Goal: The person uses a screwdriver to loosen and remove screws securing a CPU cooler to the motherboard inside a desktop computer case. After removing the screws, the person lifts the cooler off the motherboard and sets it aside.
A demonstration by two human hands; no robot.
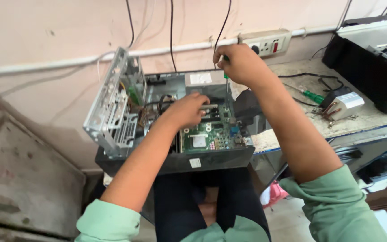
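Open desktop computer case (pixel 175 161), black, resting across the lap against the wall, side panel off. Silver drive cage (pixel 113 107) swung up at the left edge, tilted outward. Green circuit board (pixel 211 136) lying flat inside, grey power supply box (pixel 204 83) at the far end. Screwdriver (pixel 225 76) with green shaft, held upright over the far right part of the board, handle mostly hidden in the grip.

Bare forearms, rolled pale green sleeves (pixel 332 201), and dark navy trousers (pixel 229 197).

Open computer case (pixel 175 163) on lap, heatsink (pixel 342 104) on bench (pixel 368 118) right.
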